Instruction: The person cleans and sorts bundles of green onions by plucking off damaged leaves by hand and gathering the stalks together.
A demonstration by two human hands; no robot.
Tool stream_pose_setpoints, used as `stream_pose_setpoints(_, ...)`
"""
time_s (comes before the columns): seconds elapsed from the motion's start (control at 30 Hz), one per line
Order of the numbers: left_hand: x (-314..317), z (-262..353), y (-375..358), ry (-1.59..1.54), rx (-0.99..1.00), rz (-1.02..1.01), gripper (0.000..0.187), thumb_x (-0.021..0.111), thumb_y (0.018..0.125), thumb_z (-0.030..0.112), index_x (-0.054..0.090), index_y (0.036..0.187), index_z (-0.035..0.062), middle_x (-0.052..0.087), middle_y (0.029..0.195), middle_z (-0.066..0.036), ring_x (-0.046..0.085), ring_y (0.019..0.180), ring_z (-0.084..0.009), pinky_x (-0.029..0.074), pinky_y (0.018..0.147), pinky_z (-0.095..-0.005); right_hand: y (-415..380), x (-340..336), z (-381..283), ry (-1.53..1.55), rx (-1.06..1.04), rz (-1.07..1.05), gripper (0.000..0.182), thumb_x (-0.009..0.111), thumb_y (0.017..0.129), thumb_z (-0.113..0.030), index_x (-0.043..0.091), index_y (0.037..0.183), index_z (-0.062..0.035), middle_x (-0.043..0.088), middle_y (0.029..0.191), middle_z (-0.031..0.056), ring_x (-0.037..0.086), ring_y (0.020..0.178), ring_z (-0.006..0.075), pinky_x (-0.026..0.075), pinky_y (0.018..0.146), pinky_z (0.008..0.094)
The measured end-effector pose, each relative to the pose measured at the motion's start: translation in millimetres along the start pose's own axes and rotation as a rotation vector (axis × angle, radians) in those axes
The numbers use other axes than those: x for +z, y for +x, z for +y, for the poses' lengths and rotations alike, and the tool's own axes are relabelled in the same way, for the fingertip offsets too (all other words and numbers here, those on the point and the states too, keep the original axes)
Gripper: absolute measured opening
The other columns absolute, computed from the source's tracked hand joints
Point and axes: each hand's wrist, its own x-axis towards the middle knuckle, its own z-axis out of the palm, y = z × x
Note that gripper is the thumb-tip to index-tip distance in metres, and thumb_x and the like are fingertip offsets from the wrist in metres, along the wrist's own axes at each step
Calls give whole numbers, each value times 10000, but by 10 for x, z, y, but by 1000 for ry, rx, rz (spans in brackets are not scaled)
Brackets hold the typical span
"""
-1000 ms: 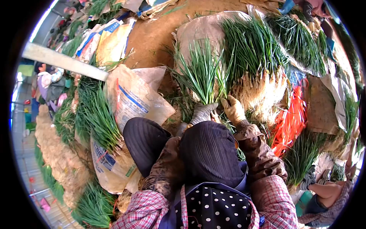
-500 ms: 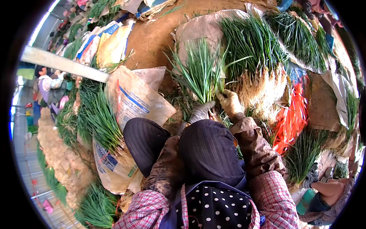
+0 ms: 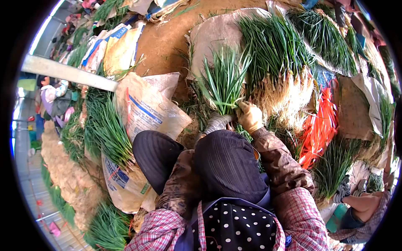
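Head view: the left hand (image 3: 219,121) clasps the green bunch (image 3: 226,79) at its base; the right hand (image 3: 250,117) pinches its right edge, knee (image 3: 230,163) just below, brown ground (image 3: 161,46) up-left.

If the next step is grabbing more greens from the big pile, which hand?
Right, I'd say: the right hand is at the near side of that big pile, while the left hand is wrapped around the base of the bunch.
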Motion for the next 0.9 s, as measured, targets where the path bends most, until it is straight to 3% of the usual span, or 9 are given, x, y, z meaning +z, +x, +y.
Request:
stream_pose_setpoints(0.07,-34,-115,124,-137,23,-24,209,741,738,142,595,740,-7,617,639,-123,556,451,-202,452,408,-334,-78,75,29,-17,37,-6,187,579,871,-258,663,900,-94,647,721,127,623,614,252,501,562,355)
stream_pose_setpoints(0.2,-18,-37,-197,-295,113,-150,192,751,720,119,632,826,12,647,736,-96,604,577,-164,488,496,-300,-154,453,420,350,334,39,283,532,886,-312,647,948,-61,658,800,172,641,705,321,511,642,411)
stream_pose_setpoints(0.3,-29,-46,-149,-316,178,-138,219,754,712,93,631,872,8,648,739,-97,612,593,-172,502,516,-301,-3,867,850,371,689,-7,389,501,881,-372,625,994,-21,657,867,207,647,800,356,510,713,438)
stream_pose_setpoints(0.37,-9,-45,-133,-335,135,-121,222,749,718,84,631,887,3,653,759,-102,619,611,-177,511,527,-309,220,637,660,175,767,-96,369,533,866,-359,632,998,-29,658,885,181,645,800,323,519,727,409)
stream_pose_setpoints(0.53,-37,-15,-207,-378,150,-160,227,741,736,84,631,915,-2,661,809,-101,634,663,-181,525,549,-322,517,572,765,289,732,-246,325,545,877,-303,593,1054,-34,631,950,158,617,834,269,503,722,369)
stream_pose_setpoints(0.73,-41,-29,-157,-542,184,-146,174,725,760,120,632,863,14,640,742,-87,536,498,-129,418,418,-251,49,168,694,1179,736,-107,303,559,892,-236,545,1121,-40,598,1028,129,584,874,205,483,717,320)
stream_pose_setpoints(0.8,-45,-50,-114,-515,230,-165,163,716,769,134,633,844,17,633,724,-82,510,471,-121,405,411,-247,17,106,711,1113,649,32,303,563,896,-214,529,1144,-42,587,1054,120,573,887,184,477,715,304)
stream_pose_setpoints(0.83,-58,-52,-109,-530,167,-222,297,728,743,145,605,988,32,636,845,-64,589,730,-160,479,614,-279,21,49,672,963,546,114,226,629,877,-223,639,1030,-57,700,888,66,648,706,127,493,578,266)
stream_pose_setpoints(0.9,8,-30,-130,-512,192,-189,199,710,768,139,621,902,23,633,762,-75,522,550,-126,421,476,-260,150,-2,511,785,801,49,185,578,904,-188,635,1032,-67,694,857,57,638,686,117,493,568,267)
